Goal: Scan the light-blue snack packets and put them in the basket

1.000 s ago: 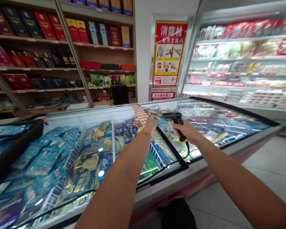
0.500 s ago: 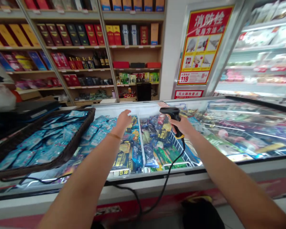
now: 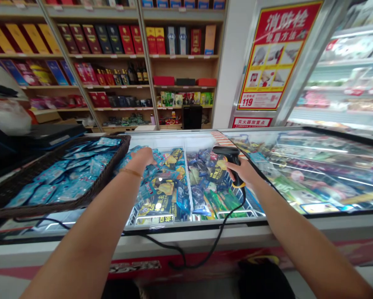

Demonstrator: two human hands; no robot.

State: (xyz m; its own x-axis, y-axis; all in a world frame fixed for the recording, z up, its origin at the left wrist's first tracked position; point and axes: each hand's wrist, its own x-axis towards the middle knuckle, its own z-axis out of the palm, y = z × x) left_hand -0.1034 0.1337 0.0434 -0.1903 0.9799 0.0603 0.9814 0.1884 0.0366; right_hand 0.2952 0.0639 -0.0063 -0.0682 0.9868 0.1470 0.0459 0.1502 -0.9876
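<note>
Scanner (image 3: 227, 154), black plastic with yellow trim and shaped like a toy gun, is right of the middle of the frame. The right hand (image 3: 246, 171) has its fingers curled around the handle, and they hide part of it. A thin black cord (image 3: 244, 197) comes out of the bottom and droops in front of a long white freezer (image 3: 245, 236). Some of the cord is hidden behind the left arm. The left hand (image 3: 143, 157) is near the middle, over flat, shiny light-blue packets (image 3: 158, 158). I can't tell if its fingers are wide, narrow or holding something. A dark brown woven basket (image 3: 113, 174), cut off at the left edge, has light-blue packets too. Things on the bright white shelves (image 3: 348, 62), upper right, are too blurry to name.
</note>
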